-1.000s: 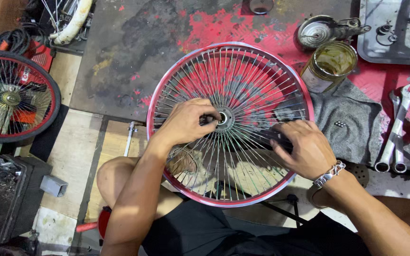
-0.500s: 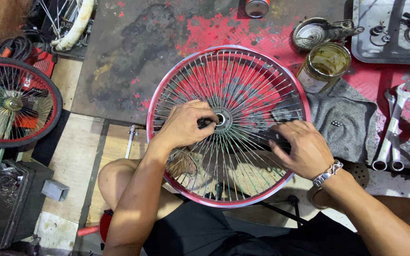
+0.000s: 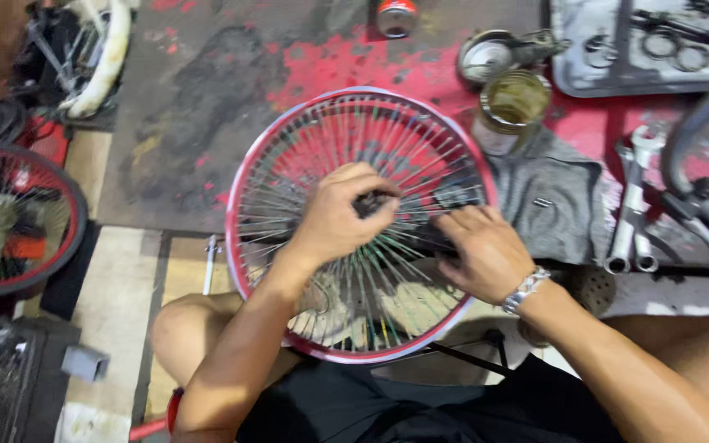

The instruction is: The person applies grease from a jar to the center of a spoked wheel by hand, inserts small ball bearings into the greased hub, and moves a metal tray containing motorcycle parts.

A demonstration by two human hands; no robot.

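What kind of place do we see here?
Probably a bicycle repair workshop: a red-rimmed spoked wheel lies under both hands, steel wrenches lie on the paint-stained floor, and another red-rimmed wheel is at the left.

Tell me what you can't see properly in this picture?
- Hub: head view, hidden under the left hand.
- Whatever the right hand presses on the wheel: covered by its fingers.
- Small parts in the tray: blurred, cut off by the top edge.
- Second wheel: cut off by the left edge.
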